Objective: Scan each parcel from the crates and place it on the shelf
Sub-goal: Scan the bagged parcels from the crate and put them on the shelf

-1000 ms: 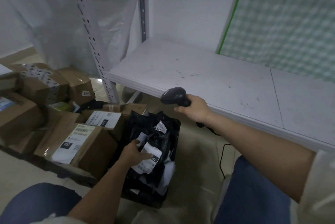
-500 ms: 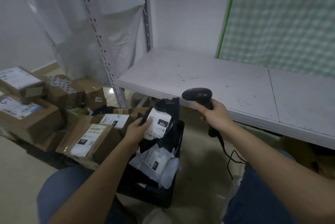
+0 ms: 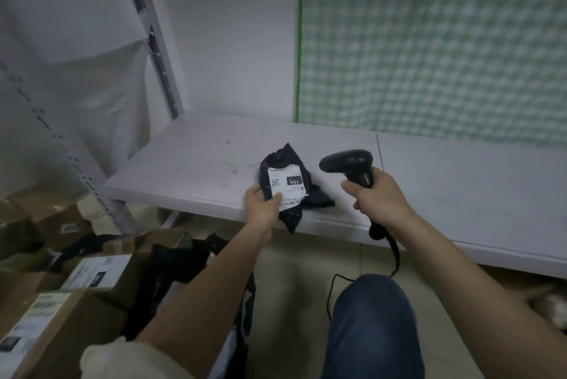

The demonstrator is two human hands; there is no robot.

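Over the front edge of the white shelf (image 3: 190,163) we held a small black parcel (image 3: 287,185) in our left hand (image 3: 263,209), fingers curled behind it and the thumb pressed against the lower corner of its white label (image 3: 287,186). That label faced up toward us, with a small code square and a black patch of print on it. Whether the bag's far end rested on the shelf board or hung just above it, we could not tell. Just to the right of the parcel, our right hand (image 3: 379,197) was clenched round the grip of the black scanner (image 3: 349,165), whose head pointed left toward the label. Its cable (image 3: 394,256) dropped from the handle past our knee. Below the shelf to our left sat cardboard boxes (image 3: 61,317) with printed labels, and beside them more black bags (image 3: 181,259) lay heaped together, the crate holding them hidden from us.
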